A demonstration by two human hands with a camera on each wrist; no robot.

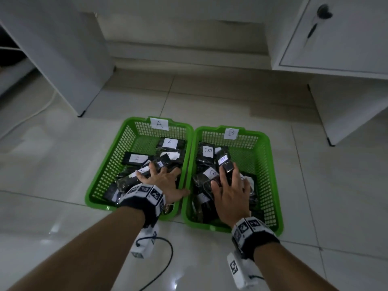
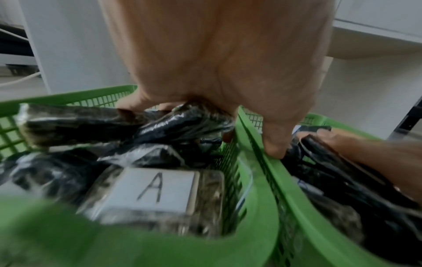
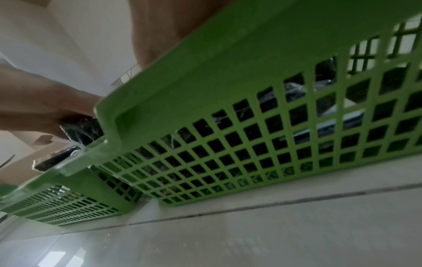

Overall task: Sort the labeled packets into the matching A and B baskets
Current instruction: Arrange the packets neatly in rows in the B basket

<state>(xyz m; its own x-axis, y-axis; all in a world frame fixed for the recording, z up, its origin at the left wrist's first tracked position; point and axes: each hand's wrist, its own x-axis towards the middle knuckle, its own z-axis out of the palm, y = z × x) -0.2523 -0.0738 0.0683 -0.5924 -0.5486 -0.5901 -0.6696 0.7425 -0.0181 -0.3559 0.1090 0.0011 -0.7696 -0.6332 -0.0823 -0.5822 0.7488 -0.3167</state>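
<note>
Two green mesh baskets stand side by side on the floor: basket A (image 1: pixel 126 131) on the left and basket B (image 1: pixel 270 148) on the right, each with a paper letter on its far wall. Both hold several black packets with white labels. My left hand (image 1: pixel 161 177) lies spread on the pile in basket A, its thumb (image 2: pixel 274 144) over the rims between the baskets. An A-labelled packet (image 2: pixel 157 189) lies just below it. My right hand (image 1: pixel 227 185) is in basket B, gripping a black packet labelled B (image 1: pixel 223 159) that tilts up past its fingers.
The baskets sit on pale glossy floor tiles (image 1: pixel 210 97). A white cabinet (image 1: pixel 63 59) stands at the back left and another with a door (image 1: pixel 346 38) at the back right. A black cable (image 1: pixel 168 255) curls on the floor under my left wrist.
</note>
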